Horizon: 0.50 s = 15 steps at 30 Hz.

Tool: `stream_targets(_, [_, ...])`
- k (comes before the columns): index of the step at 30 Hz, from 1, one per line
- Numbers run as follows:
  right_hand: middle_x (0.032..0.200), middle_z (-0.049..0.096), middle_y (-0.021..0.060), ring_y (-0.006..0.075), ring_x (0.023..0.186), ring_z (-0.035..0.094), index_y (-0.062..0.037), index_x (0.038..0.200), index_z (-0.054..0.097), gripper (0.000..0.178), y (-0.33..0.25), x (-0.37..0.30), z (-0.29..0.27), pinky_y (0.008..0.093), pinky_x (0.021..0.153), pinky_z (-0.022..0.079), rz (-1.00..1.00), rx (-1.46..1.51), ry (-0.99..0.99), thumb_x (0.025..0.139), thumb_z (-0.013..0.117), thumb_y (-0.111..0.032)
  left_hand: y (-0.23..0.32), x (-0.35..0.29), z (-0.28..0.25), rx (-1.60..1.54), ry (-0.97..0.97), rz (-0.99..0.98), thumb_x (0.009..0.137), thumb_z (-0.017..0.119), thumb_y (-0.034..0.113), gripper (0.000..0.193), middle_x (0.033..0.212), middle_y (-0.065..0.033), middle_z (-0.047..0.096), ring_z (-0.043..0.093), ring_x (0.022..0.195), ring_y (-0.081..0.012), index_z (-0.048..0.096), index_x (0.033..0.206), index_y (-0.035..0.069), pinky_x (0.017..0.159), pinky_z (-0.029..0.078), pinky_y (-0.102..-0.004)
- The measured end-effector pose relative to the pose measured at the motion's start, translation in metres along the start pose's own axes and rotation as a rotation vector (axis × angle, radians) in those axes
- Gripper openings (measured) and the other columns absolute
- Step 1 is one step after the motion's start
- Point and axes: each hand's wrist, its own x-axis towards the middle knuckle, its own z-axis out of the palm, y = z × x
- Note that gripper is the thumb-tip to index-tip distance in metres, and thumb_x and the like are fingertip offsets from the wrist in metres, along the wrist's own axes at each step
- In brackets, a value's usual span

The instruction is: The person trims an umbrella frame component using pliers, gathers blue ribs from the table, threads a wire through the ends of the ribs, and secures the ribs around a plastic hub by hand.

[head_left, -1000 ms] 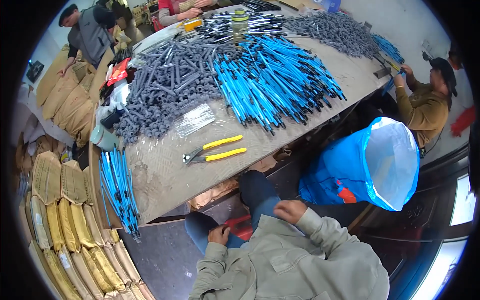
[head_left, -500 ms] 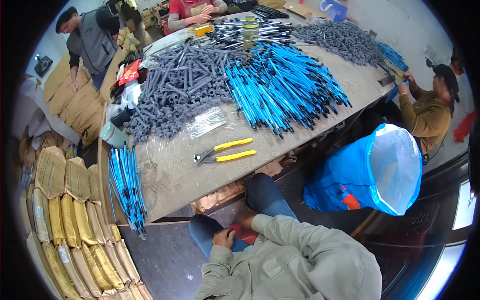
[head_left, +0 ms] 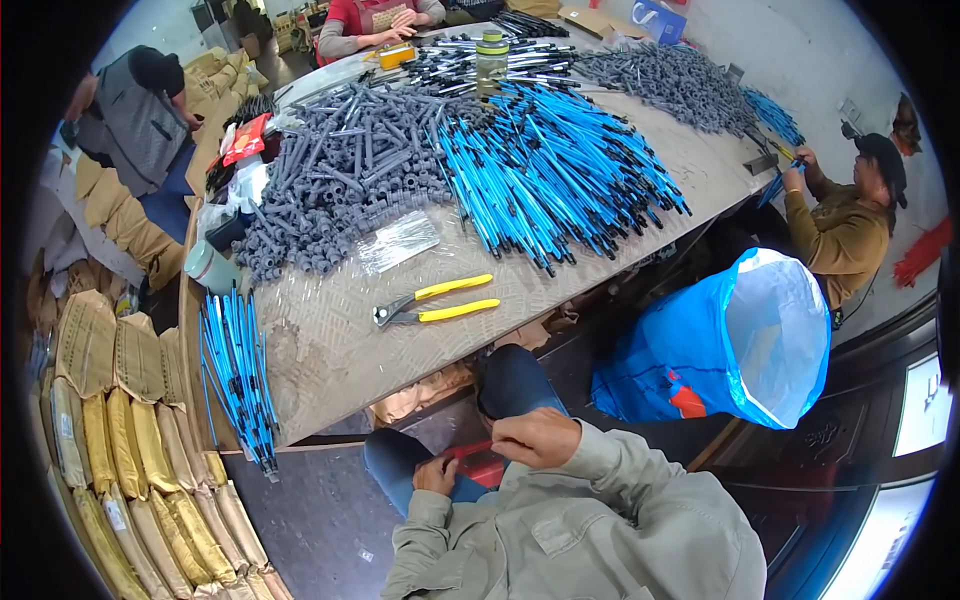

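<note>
On my lap lies a flat red thing (head_left: 480, 466), thin and pliable-looking; its kind is not clear. My left hand (head_left: 435, 476) is closed on its left edge, over my left thigh. Just above and right of the red thing is my right hand (head_left: 538, 437), curled into a fist with its back upward. Whatever its fingers hold is hidden, though a bit of red shows near the knuckles. On the table (head_left: 330, 375) ahead lie yellow-handled end-cutting pliers (head_left: 435, 301), untouched. A clear plastic bag of thin pale pieces (head_left: 399, 241) lies behind them.
Grey plastic fittings (head_left: 345, 185) and blue rods with black ends (head_left: 560, 175) are heaped on the table. More blue rods (head_left: 240, 375) overhang its left corner. A blue sack (head_left: 660, 345) stands right; brown packages (head_left: 130, 440) are stacked left. Several people work around.
My right hand has risen from the lap and closed into a plain fist; more of the red thing shows. The person at far left has bent forward. The view has shifted slightly.
</note>
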Motion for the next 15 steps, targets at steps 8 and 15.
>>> stream_targets(8, [0.068,0.055,0.0082,0.0296,0.061,0.056,-0.0086,0.080,0.054,0.008,-0.030,0.008,-0.019,0.0369,0.051,0.043,-0.206,-0.003,-0.001,0.082,0.057,-0.016,0.008,0.000,0.002,-0.009,-0.004,-0.016,0.078,0.061,0.030,0.022,0.083,-0.0134,0.065,0.061,0.078,-0.0320,0.068,0.090,0.013,0.076,0.046,-0.0397])
stream_targets(15, [0.074,0.056,0.0087,0.0256,0.066,0.057,-0.0061,0.083,0.059,0.008,-0.029,0.026,-0.101,0.0321,0.056,0.047,-0.443,-0.414,0.408,0.076,0.062,-0.003,0.011,0.002,-0.003,-0.004,0.010,0.024,0.079,0.061,0.031,0.023,0.083,-0.0136,0.065,0.062,0.077,-0.0319,0.068,0.090,0.013,0.074,0.047,-0.0395])
